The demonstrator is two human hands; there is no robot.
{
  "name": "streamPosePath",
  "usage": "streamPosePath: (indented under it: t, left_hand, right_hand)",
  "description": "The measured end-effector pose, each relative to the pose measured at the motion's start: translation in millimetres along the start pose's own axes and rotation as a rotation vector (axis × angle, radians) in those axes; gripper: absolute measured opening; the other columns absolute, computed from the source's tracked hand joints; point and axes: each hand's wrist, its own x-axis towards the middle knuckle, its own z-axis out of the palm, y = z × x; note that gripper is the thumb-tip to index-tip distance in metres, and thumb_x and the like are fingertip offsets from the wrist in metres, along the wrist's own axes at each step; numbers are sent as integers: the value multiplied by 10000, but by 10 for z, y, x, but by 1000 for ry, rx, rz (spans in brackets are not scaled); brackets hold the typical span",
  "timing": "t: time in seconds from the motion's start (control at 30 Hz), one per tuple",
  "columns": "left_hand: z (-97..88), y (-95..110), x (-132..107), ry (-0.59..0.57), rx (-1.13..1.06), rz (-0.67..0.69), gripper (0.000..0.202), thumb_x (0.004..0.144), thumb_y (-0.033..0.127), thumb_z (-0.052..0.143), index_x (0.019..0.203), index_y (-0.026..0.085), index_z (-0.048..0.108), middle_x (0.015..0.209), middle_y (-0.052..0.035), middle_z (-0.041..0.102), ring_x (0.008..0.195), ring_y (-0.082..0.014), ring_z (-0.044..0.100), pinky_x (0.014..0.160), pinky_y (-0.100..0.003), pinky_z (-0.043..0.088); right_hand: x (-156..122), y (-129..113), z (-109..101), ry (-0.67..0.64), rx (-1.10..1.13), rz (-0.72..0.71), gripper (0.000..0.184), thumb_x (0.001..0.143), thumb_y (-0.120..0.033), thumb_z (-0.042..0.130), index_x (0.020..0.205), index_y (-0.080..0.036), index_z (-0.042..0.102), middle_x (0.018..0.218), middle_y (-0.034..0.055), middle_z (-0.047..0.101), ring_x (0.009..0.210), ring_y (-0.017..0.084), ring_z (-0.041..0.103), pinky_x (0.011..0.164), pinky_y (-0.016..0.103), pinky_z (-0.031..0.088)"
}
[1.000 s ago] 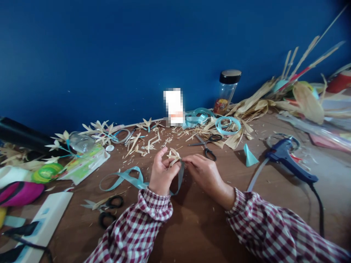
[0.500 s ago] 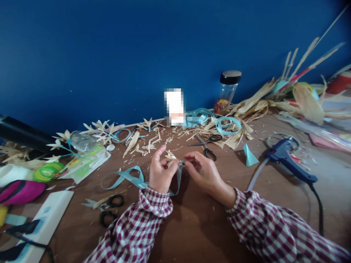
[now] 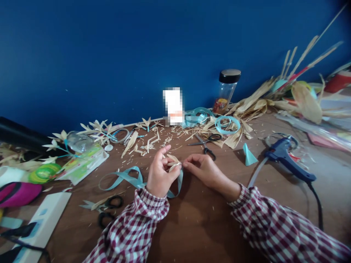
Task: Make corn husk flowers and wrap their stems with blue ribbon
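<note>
My left hand pinches a small pale corn-husk flower above the brown table. A light blue ribbon runs from the flower, loops under my left wrist and trails off to the left on the table. My right hand is just right of the flower, its curled fingertips pinching the ribbon end at the flower's base. Both sleeves are red-and-white checked.
Black-handled scissors lie at the lower left, another pair behind my hands. A blue glue gun with its cord lies right. A teal cone, ribbon rolls, a jar, husk piles and finished flowers line the blue wall.
My hands have sunk slightly toward the table and my right hand has drawn a little away from the flower; the husk flower has tilted. Everything else stays put.
</note>
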Motion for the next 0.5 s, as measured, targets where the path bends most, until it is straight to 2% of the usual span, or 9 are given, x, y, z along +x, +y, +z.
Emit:
streamPosePath:
  t: [0.1, 0.2, 0.27, 0.3, 0.33, 0.4, 0.43, 0.5]
  left_hand:
    - [-8, -35, 18, 8, -76, 15, 816, 630, 207, 703, 1329, 200, 284, 898, -43, 639, 687, -120, 617, 656, -252, 501]
    - [-75, -54, 51, 126, -91, 42, 891, 618, 260, 728, 1358, 246, 232, 1101, -95, 582, 843, -159, 624, 700, -285, 518]
    - [-171, -27, 72, 205, 16, 39, 729, 653, 328, 704, 1293, 208, 378, 1087, -111, 603, 894, -187, 613, 691, -291, 521]
    - [-226, 0, 79, 200, 90, 35, 589, 676, 357, 683, 1203, 180, 491, 1036, -111, 634, 883, -198, 617, 677, -289, 521]
    - [-276, 34, 82, 160, 162, 31, 444, 702, 383, 654, 1082, 163, 588, 967, -106, 664, 852, -204, 626, 654, -286, 520]
    - [-336, 108, 75, -3, 278, 14, 272, 745, 398, 602, 877, 175, 684, 850, -87, 699, 793, -209, 638, 600, -269, 513]
    - [-337, 141, 68, -68, 315, 9, 242, 756, 390, 589, 833, 190, 702, 827, -79, 706, 774, -207, 640, 575, -257, 506]
    - [-273, 187, 54, -124, 331, 2, 223, 754, 358, 592, 876, 216, 712, 866, -67, 710, 745, -190, 636, 517, -227, 483]
  right_hand:
    - [13, 24, 7, -8, 30, -2, 191, 799, -322, 571, 738, -152, 634, 678, 7, 622, 620, 125, 528, 576, 230, 406]
    - [35, 79, 23, 39, 230, 88, 236, 790, -380, 581, 736, -151, 604, 639, -5, 579, 556, 102, 497, 530, 219, 401]
    - [49, 96, 27, 84, 378, 168, 259, 771, -405, 606, 731, -150, 589, 623, -11, 563, 528, 84, 480, 503, 201, 391]
    - [55, 95, 27, 104, 436, 200, 268, 758, -411, 622, 722, -149, 584, 614, -14, 559, 518, 76, 473, 493, 191, 385]
    - [58, 87, 25, 119, 482, 224, 274, 748, -414, 635, 712, -147, 582, 607, -16, 558, 512, 69, 468, 487, 183, 379]
    - [60, 63, 22, 132, 536, 253, 283, 732, -416, 655, 693, -144, 583, 593, -20, 557, 504, 59, 463, 481, 171, 370]
    - [58, 50, 22, 134, 552, 261, 286, 727, -415, 661, 688, -143, 585, 592, -22, 558, 503, 55, 463, 483, 167, 369]
    - [51, 31, 24, 125, 573, 264, 284, 725, -412, 665, 685, -142, 586, 583, -28, 552, 498, 50, 460, 482, 163, 362]
